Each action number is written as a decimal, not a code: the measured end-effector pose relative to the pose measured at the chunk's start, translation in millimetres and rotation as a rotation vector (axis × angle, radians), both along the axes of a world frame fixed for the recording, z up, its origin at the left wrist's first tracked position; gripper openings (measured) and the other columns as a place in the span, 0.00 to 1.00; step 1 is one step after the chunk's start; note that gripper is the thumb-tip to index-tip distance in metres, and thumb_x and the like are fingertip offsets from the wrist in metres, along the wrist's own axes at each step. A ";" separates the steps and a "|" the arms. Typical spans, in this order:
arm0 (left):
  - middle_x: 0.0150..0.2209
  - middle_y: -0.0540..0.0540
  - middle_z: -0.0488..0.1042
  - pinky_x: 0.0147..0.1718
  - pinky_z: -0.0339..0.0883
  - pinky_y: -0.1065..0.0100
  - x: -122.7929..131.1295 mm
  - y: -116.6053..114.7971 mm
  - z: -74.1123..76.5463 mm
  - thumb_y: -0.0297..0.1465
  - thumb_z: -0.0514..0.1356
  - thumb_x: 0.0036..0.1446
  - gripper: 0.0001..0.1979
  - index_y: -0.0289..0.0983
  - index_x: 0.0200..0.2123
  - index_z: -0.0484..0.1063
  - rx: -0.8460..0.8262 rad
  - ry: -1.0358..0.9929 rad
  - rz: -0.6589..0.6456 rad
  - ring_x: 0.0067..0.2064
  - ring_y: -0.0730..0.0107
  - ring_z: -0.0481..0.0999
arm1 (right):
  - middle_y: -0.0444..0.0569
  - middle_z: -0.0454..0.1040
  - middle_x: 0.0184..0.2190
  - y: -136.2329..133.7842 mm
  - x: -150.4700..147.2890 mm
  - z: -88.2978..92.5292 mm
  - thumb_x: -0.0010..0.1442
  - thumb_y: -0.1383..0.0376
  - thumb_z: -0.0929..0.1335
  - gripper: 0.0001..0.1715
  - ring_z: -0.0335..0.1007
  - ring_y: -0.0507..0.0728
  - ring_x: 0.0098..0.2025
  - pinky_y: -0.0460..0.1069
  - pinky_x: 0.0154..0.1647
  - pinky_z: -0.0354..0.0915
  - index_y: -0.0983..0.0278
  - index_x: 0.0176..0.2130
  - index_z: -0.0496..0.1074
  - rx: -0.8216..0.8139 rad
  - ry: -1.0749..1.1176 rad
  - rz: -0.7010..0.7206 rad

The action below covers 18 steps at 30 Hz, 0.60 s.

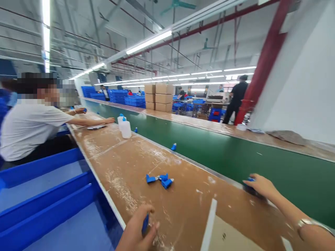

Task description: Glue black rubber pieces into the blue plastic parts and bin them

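My left hand (pixel 140 228) is low in the middle, over the brown worktop, with its fingers curled around a small blue plastic part (pixel 145 223). My right hand (pixel 261 186) reaches to the edge of the green conveyor belt, fingers closed on another blue part (pixel 250 179), mostly hidden and slightly blurred. Between the hands and farther up the worktop lies a small pile of blue plastic parts (pixel 164 182), some with whitish tips. On the belt's near edge sit a similar blue part (pixel 173 146) and a farther blue part (pixel 135 130).
Two white bottles (pixel 126 129) with blue tops stand by the belt (pixel 209 146). A co-worker (pixel 34 125) sits at left, arms over the worktop (pixel 117 167). Blue bins (pixel 60 223) line the near left. A cardboard sheet (pixel 230 237) lies in front. Stacked cartons (pixel 163 97) stand beyond.
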<state>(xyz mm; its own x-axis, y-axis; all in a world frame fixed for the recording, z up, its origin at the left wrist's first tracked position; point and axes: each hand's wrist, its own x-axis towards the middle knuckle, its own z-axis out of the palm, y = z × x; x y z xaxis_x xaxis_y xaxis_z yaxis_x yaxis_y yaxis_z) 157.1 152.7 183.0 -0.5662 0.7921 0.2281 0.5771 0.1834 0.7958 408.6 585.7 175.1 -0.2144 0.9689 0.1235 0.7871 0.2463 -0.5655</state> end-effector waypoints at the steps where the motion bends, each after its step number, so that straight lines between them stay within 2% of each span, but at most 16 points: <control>1: 0.33 0.48 0.72 0.38 0.63 0.63 -11.1 13.0 10.5 0.39 0.56 0.56 0.10 0.42 0.40 0.68 0.000 0.014 0.036 0.35 0.63 0.70 | 0.51 0.72 0.23 6.0 -2.9 -3.4 0.49 0.62 0.69 0.06 0.72 0.63 0.30 0.61 0.37 0.69 0.62 0.25 0.68 -0.020 0.000 0.009; 3: 0.30 0.50 0.69 0.34 0.61 0.66 -37.4 46.2 34.0 0.36 0.55 0.57 0.07 0.40 0.38 0.66 0.016 0.097 0.085 0.31 0.66 0.67 | 0.54 0.73 0.22 14.0 -11.4 -5.7 0.47 0.60 0.66 0.05 0.72 0.69 0.30 0.64 0.35 0.68 0.57 0.21 0.66 -0.023 0.042 0.055; 6: 0.30 0.50 0.67 0.34 0.60 0.66 -71.9 102.1 60.5 0.33 0.53 0.56 0.05 0.39 0.36 0.64 -0.027 0.283 0.068 0.32 0.66 0.66 | 0.54 0.76 0.31 12.9 -45.2 1.3 0.48 0.57 0.63 0.08 0.74 0.68 0.35 0.60 0.37 0.70 0.56 0.29 0.68 -0.048 0.158 0.235; 8: 0.33 0.48 0.68 0.36 0.60 0.64 -83.4 132.6 65.5 0.34 0.56 0.54 0.07 0.39 0.36 0.65 -0.057 0.359 0.029 0.35 0.64 0.66 | 0.52 0.76 0.34 4.6 -85.8 9.2 0.51 0.58 0.62 0.14 0.75 0.62 0.36 0.54 0.35 0.72 0.59 0.37 0.69 -0.090 0.218 0.400; 10: 0.37 0.46 0.70 0.41 0.60 0.62 -85.0 150.2 59.8 0.35 0.61 0.50 0.11 0.39 0.37 0.66 -0.073 0.421 -0.020 0.40 0.61 0.67 | 0.49 0.75 0.36 -5.6 -136.4 15.9 0.54 0.59 0.64 0.16 0.74 0.59 0.36 0.51 0.35 0.72 0.61 0.43 0.68 -0.101 0.232 0.525; 13: 0.44 0.42 0.68 0.45 0.60 0.56 -77.8 151.2 39.6 0.44 0.66 0.43 0.23 0.39 0.40 0.67 -0.165 0.572 -0.069 0.45 0.54 0.65 | 0.49 0.73 0.39 -17.1 -214.1 19.0 0.57 0.66 0.68 0.19 0.72 0.57 0.37 0.53 0.40 0.70 0.66 0.49 0.66 -0.083 0.200 0.604; 16: 0.46 0.40 0.67 0.46 0.60 0.50 -74.1 133.5 24.2 0.56 0.64 0.37 0.33 0.39 0.41 0.68 -0.263 0.632 -0.053 0.47 0.48 0.64 | 0.53 0.67 0.49 -20.8 -274.8 12.8 0.61 0.65 0.69 0.22 0.68 0.60 0.46 0.58 0.46 0.68 0.66 0.53 0.63 -0.054 0.154 0.568; 18: 0.47 0.39 0.66 0.47 0.60 0.49 -78.6 118.0 22.3 0.59 0.63 0.36 0.36 0.39 0.43 0.68 -0.286 0.589 -0.022 0.47 0.48 0.64 | 0.55 0.64 0.53 -19.8 -301.5 5.4 0.62 0.63 0.68 0.23 0.66 0.62 0.49 0.60 0.48 0.66 0.65 0.55 0.62 -0.053 0.114 0.522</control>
